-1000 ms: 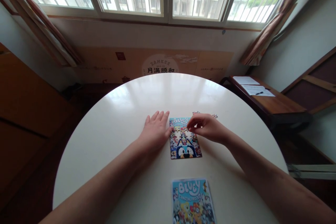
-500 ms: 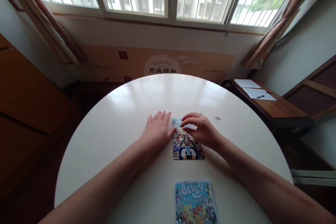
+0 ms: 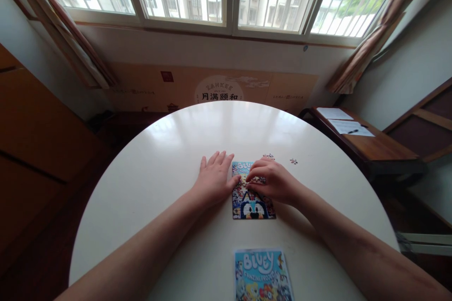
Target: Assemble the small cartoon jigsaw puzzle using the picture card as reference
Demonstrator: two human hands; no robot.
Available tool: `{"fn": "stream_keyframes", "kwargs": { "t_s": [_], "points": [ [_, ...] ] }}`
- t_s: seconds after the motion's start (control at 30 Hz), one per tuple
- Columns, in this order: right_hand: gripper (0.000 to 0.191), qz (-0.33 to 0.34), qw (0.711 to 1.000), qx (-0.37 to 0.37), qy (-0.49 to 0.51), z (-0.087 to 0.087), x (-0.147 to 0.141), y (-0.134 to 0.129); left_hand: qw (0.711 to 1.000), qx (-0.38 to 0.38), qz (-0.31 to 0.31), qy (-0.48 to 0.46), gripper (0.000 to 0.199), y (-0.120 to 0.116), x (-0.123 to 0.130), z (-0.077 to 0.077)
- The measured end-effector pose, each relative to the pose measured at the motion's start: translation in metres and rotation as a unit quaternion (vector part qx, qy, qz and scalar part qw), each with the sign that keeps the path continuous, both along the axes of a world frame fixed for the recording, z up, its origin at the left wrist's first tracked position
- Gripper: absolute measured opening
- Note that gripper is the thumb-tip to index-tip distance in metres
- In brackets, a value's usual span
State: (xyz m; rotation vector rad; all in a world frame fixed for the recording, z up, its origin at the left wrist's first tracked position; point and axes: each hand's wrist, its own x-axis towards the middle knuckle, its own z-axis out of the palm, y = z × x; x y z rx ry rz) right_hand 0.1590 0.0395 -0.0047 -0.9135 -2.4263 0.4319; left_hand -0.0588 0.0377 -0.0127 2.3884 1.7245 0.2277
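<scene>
A small jigsaw puzzle (image 3: pixel 253 209) lies on the white table, with a blue cartoon dog's face along its near edge. My left hand (image 3: pixel 213 176) rests open on the tabletop at the puzzle's left side, its thumb on the puzzle's edge. Over the right part of the puzzle is my right hand (image 3: pixel 273 181), thumb and fingers pinched near its middle. What the fingertips hold, if anything, is too small to make out. Beyond that hand lie a few loose puzzle pieces (image 3: pixel 269 156), and another small cluster of pieces (image 3: pixel 294 162) sits farther right.
Nearer to me a picture card (image 3: pixel 261 268) marked "Bluey" lies on the round white table (image 3: pixel 134 197). A wooden side table (image 3: pixel 384 146) with papers (image 3: pixel 351 127) and a pen stands at the right. Behind the table are a printed panel and barred windows.
My right hand has moved slightly nearer to me over the puzzle, and its fingers have drawn closer together. More loose pieces show behind it. My left hand stays at the puzzle's edge.
</scene>
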Motion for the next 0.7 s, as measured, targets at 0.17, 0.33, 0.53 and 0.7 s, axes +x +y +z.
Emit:
{"fn": "stream_keyframes", "kwargs": {
  "t_s": [0.17,0.33,0.53,0.7],
  "points": [
    [0.001,-0.025,1.0,-0.003,0.006,-0.0038,-0.0048,0.0024,1.0,-0.011,0.012,0.021,0.067,-0.0005,0.0015,0.0015],
    [0.005,-0.027,0.999,0.007,0.016,-0.0044,-0.0035,0.0035,0.999,-0.012,0.008,0.029,0.067,0.0004,0.0008,0.0004],
    [0.007,-0.021,1.0,0.01,0.013,-0.0037,-0.0017,0.0031,1.0,-0.002,0.002,0.026,0.065,0.0015,-0.0006,-0.0023],
    [0.01,-0.024,0.999,0.027,-0.033,0.0018,-0.0026,-0.0013,1.0,0.011,0.004,0.012,0.065,0.0024,-0.0006,-0.0062]
  ]
}}
